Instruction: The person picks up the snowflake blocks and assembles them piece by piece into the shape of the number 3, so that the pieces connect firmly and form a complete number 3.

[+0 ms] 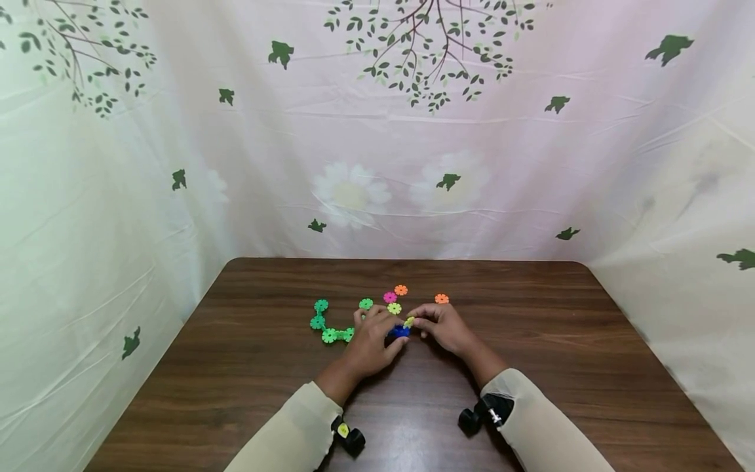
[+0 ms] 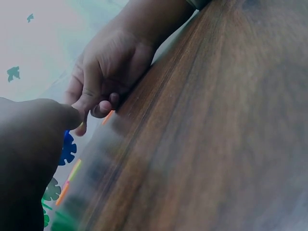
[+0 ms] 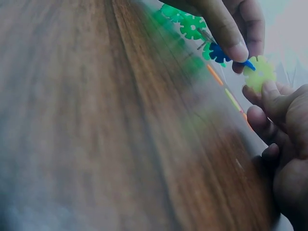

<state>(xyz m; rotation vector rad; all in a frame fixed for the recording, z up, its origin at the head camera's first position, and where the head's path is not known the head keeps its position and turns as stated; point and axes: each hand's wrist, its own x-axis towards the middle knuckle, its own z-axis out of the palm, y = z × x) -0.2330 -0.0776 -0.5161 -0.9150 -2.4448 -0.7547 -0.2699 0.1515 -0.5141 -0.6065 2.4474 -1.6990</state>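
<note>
My left hand [image 1: 370,341] grips blue notched flower discs [image 1: 401,331] between thumb and fingers, low over the table. With thumb and forefinger, my right hand [image 1: 446,328] pinches a yellow notched disc [image 3: 260,72]. The yellow disc's edge meets a blue disc [image 3: 250,64] in the right wrist view. A second blue disc [image 3: 218,53] shows beside the left fingertips there. To the left, a chain of joined green discs [image 1: 317,322] lies on the table and runs toward my left hand, which hides part of it.
Beyond the hands lie a magenta disc [image 1: 390,297], an orange disc [image 1: 401,290] and a yellow-green disc [image 1: 394,308]. Another orange disc [image 1: 441,298] lies past the right hand. A green disc [image 1: 366,303] shows behind the left fingers. Patterned cloth [image 1: 377,144] surrounds the wooden table [image 1: 236,393].
</note>
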